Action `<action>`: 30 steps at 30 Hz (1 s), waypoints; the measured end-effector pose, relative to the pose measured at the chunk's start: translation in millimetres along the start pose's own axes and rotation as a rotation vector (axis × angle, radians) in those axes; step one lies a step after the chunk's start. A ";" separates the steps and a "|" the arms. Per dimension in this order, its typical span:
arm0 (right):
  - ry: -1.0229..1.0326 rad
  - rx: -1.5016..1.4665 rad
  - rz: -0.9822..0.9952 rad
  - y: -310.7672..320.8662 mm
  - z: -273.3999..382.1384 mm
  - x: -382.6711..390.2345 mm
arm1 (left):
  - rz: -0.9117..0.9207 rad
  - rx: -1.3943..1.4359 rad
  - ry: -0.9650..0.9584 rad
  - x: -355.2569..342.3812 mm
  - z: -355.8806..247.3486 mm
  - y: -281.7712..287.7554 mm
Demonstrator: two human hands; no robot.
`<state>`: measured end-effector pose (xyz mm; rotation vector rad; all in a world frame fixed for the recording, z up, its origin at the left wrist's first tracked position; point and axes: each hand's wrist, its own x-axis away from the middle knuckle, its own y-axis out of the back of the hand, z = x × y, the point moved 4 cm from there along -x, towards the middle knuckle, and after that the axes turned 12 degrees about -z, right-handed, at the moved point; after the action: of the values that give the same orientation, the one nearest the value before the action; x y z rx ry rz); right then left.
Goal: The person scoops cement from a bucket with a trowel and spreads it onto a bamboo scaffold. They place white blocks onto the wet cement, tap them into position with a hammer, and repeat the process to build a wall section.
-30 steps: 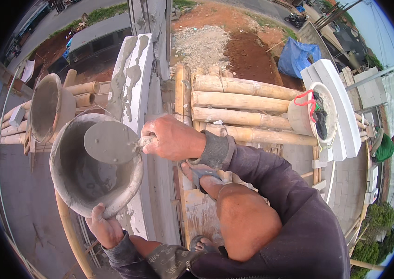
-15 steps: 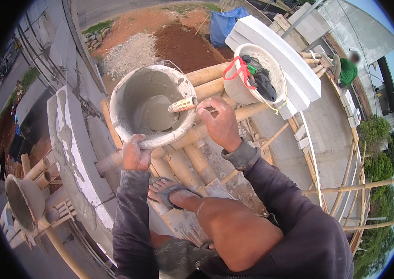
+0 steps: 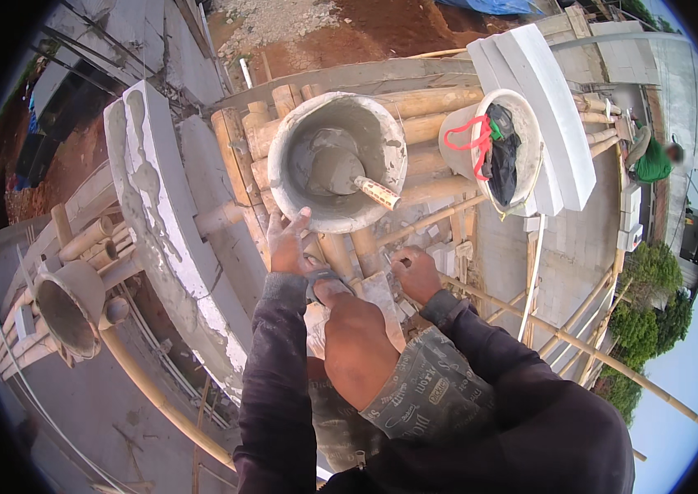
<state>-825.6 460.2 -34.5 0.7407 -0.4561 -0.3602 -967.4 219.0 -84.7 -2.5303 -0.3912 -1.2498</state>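
Note:
A mortar-smeared bucket (image 3: 283,177) stands on the bamboo poles in front of me, with wet grey mortar (image 3: 324,138) inside. Out of it, over the near right rim, leans the patterned handle (image 3: 377,193) of a tool whose head lies in the mortar. At the bucket's near left rim, my left hand (image 3: 288,247) is open with its fingers stretched; whether it touches the rim I cannot tell. My right hand (image 3: 416,274) is closed in a pinch below the handle, apart from the bucket. Something tiny may be between its fingertips, too small to name.
A second bucket (image 3: 458,142) holds a black bag and red strap beside white blocks (image 3: 546,115). On my left runs a block wall (image 3: 176,239) topped with mortar; beyond it a tilted bucket (image 3: 69,309) rests on bamboo. A person in green (image 3: 653,163) sits far right.
My left hand has loosened from the bucket rim, its fingers now spread. My right hand has drawn back toward me, away from the handle. The view has shifted, and the handle lies at another angle.

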 end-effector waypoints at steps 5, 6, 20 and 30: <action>-0.120 0.044 0.150 36.4 8.6 18.8 | -0.165 -0.058 0.081 52.8 1.6 61.7; -0.140 0.048 0.169 43.8 8.3 20.8 | -0.248 -0.077 0.097 68.5 2.3 80.1; -0.180 0.457 0.250 93.4 0.3 93.3 | -0.347 -0.401 0.238 176.8 -28.7 210.7; -0.639 0.424 0.245 127.1 0.5 186.0 | -0.158 -0.553 0.166 183.1 -57.5 162.9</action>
<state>-649.6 460.3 106.2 0.9627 -1.2429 -0.2656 -842.1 68.1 73.0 -2.8442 -0.2334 -1.8254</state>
